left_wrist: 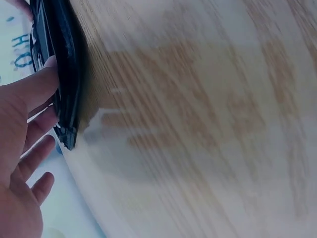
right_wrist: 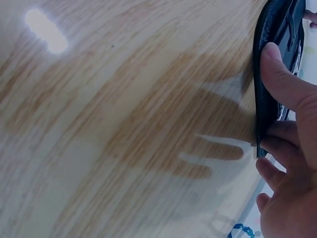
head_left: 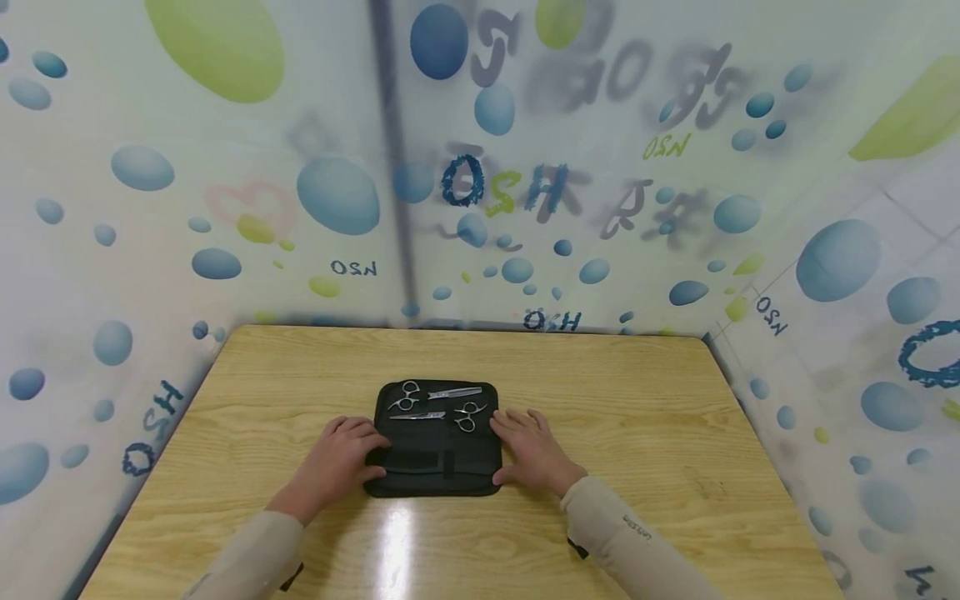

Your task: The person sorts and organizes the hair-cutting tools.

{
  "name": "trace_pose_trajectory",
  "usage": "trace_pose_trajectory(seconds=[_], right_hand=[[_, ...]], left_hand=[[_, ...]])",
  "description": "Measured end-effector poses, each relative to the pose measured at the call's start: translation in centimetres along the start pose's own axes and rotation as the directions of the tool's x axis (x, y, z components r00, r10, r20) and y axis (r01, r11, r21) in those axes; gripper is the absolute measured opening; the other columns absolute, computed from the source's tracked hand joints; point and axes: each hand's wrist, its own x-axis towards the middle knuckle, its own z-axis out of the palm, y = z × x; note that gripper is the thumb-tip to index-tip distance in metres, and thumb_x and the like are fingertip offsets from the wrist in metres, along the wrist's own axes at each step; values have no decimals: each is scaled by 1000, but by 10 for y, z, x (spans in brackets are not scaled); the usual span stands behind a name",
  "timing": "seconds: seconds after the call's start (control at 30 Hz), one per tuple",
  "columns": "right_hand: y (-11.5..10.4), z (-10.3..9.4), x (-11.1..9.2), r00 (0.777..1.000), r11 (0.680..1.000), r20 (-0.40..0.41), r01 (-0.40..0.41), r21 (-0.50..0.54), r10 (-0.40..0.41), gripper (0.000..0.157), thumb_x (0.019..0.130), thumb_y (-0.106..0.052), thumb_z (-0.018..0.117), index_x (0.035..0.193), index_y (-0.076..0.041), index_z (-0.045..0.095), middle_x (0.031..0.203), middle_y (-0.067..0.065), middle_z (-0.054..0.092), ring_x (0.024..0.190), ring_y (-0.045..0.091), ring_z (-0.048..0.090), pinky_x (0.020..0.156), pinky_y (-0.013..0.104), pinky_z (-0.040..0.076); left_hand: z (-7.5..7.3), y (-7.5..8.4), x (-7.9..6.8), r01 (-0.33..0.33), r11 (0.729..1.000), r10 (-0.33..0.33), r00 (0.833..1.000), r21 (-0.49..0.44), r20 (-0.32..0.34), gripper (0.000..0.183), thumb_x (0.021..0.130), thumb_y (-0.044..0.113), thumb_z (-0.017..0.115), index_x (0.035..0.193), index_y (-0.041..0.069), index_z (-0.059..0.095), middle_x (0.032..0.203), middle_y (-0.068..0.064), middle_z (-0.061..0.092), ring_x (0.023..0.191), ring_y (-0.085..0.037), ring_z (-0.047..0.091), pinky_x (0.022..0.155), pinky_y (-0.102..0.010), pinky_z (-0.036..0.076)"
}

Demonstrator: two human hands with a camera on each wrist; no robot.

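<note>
A black scissors case (head_left: 412, 457) lies opened flat on the wooden table, its closed-off lower part carrying a small strap. Two pairs of silver scissors sit in its upper half. The upper scissors (head_left: 454, 392) point right, with finger rings at the left; the lower scissors (head_left: 417, 416) point left, with rings at the right. My left hand (head_left: 337, 458) touches the case's left edge, thumb and index finger apart on it. At the right edge, my right hand (head_left: 534, 450) rests with fingers spread along the rim and thumb (right_wrist: 277, 69) against the lower side.
The light wooden table (head_left: 637, 433) extends around the case on all sides. A white curtain-like wall (head_left: 450, 275) with blue and green dots stands along its back edge, and similar walls flank it. Light glares off the tabletop near the front.
</note>
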Motion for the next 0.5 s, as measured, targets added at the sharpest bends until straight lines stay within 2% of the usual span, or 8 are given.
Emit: trace_pose_trajectory(seconds=[0.5], right_hand=[[0, -5, 1, 1000, 999, 17, -10, 44, 10, 86, 78, -49, 77, 147, -11, 44, 156, 5, 39, 146, 30, 31, 119, 55, 17]], left_hand=[[0, 0, 0, -18, 1000, 18, 999, 3, 43, 30, 76, 38, 82, 100, 20, 76, 101, 2, 70, 110, -25, 61, 100, -51, 45]])
